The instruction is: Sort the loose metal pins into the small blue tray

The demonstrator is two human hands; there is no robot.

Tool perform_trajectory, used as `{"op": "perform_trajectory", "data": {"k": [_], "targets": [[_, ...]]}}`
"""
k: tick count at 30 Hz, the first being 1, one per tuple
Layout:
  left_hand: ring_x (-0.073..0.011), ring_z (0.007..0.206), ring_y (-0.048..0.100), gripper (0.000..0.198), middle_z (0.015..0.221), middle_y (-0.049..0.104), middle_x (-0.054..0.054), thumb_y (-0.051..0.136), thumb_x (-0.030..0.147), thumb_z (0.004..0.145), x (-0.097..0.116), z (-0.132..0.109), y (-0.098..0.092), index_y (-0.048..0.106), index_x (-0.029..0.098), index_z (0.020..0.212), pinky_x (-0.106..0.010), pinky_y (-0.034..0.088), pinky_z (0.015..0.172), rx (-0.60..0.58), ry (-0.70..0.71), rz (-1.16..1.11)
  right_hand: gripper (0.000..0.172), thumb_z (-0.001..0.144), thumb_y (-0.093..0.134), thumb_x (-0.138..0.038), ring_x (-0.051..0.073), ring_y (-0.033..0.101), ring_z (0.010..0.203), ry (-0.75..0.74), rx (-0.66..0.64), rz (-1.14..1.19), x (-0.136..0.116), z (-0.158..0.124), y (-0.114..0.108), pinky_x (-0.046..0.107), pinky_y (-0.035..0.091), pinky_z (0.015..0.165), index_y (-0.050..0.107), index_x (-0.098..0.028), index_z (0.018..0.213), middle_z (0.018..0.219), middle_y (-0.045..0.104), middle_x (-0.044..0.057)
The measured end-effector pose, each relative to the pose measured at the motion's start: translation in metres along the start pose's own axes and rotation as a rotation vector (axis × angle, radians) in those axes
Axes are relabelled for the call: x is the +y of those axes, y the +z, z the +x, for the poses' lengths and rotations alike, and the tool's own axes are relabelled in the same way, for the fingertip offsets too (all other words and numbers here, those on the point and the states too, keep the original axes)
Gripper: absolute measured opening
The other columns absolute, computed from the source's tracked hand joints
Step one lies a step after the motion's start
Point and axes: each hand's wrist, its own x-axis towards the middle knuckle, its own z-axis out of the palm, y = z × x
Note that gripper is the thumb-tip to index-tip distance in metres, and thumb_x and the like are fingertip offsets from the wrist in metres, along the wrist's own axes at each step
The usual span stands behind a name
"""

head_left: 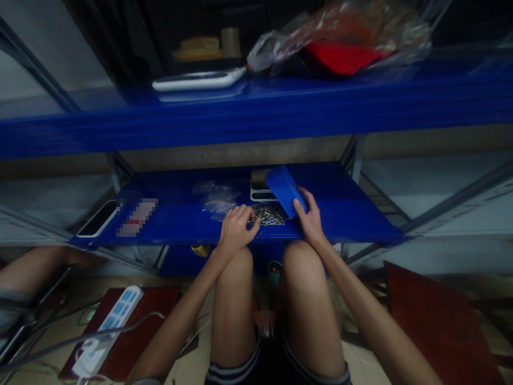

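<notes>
Fingers (245,213) of the left hand (236,227) are curled downward, tips drawn together on the near edge of a small heap of thin metal pins (269,214). Whether a pin is caught between them is too small to tell. The right hand (310,218) is closed around the lower corner of a blue box (284,190), thumb on its face and fingers behind. The box is tilted, with its lower end just at the heap. Its inside does not show, so what it holds cannot be told. The pins lie loose on the lower shelf (352,214), between the two hands and directly in front of the person's knees.

Behind the heap stands a small white scale (258,190), partly hidden by the box. Left of it lie some clear plastic bags (218,199), flat and crumpled, with contents too faint to make out. Further left on the same shelf a phone (98,218) rests at the edge.

On the upper shelf (256,115) there is a flat white device (196,80) and a large clear bag (340,32) with something red inside.

On the floor to the left a power strip (116,315) lies on a dark red board (156,305). Another person's leg (32,267) shows at the left edge.
</notes>
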Motion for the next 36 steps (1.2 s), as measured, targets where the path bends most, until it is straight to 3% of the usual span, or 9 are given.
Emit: {"op": "perform_trajectory", "data": {"k": [6,12,17,21,25,31,36], "targets": [[-0.0248,0.09,0.065,0.026,0.095,0.069,-0.003,0.075,0.046,0.092,-0.003,-0.012,-0.004,0.059,0.025,0.093,-0.04,0.048,0.084,-0.211,0.05,0.0,0.059,0.095,0.064,-0.062,0.028,0.055,0.137,0.008,0.039,0.08,0.005,0.0,0.0,0.049,0.039,0.121,0.058,-0.026,0.141,0.144,0.062,0.009],[-0.0258,0.093,0.064,0.017,0.094,0.069,-0.003,0.075,0.034,0.092,-0.004,-0.008,0.0,0.061,0.025,0.092,-0.041,0.047,0.084,-0.311,0.073,0.006,0.061,0.095,0.06,-0.066,0.028,0.059,0.13,0.061,0.17,0.124,0.006,0.0,-0.001,0.048,0.043,0.117,0.06,-0.024,0.139,0.141,0.064,0.009],[-0.0257,0.097,0.063,0.007,0.1,0.069,-0.005,0.067,0.027,0.098,-0.004,-0.008,0.001,0.064,0.024,0.092,-0.04,0.048,0.085,-0.335,0.08,0.01,0.064,0.095,0.056,-0.07,0.027,0.059,0.128,0.059,0.184,0.117,0.012,0.001,-0.001,0.047,0.045,0.114,0.059,-0.023,0.139,0.138,0.065,0.01],[-0.0252,0.098,0.064,0.005,0.1,0.069,-0.005,0.064,0.021,0.098,-0.009,-0.005,0.006,0.065,0.024,0.095,-0.039,0.049,0.087,-0.331,0.072,0.0,0.069,0.096,0.05,-0.075,0.026,0.061,0.121,0.108,0.206,0.197,0.019,0.002,0.001,0.045,0.051,0.105,0.056,-0.022,0.14,0.131,0.065,0.01],[-0.025,0.098,0.065,0.005,0.101,0.07,-0.004,0.064,0.02,0.098,-0.01,-0.003,0.009,0.065,0.024,0.096,-0.039,0.05,0.087,-0.305,0.069,-0.027,0.062,0.096,0.052,-0.073,0.023,0.066,0.104,0.188,0.244,0.342,0.017,0.004,0.002,0.041,0.055,0.095,0.057,-0.022,0.132,0.118,0.066,0.008],[-0.0242,0.102,0.066,0.006,0.107,0.07,-0.005,0.06,0.027,0.101,-0.006,-0.005,0.005,0.065,0.025,0.105,-0.037,0.052,0.09,-0.169,-0.018,-0.086,0.054,0.096,0.056,-0.07,0.021,0.065,0.099,0.184,0.283,0.398,0.016,0.006,0.003,0.038,0.056,0.091,0.06,-0.024,0.123,0.11,0.065,0.005],[-0.0248,0.097,0.068,0.012,0.103,0.07,-0.008,0.061,0.025,0.1,-0.033,0.026,0.018,0.068,0.023,0.108,-0.038,0.054,0.085,-0.062,-0.146,-0.128,0.049,0.099,0.052,-0.067,0.021,0.066,0.101,0.154,0.262,0.422,0.021,0.006,0.001,0.039,0.056,0.094,0.06,-0.025,0.123,0.115,0.065,0.005]]}}
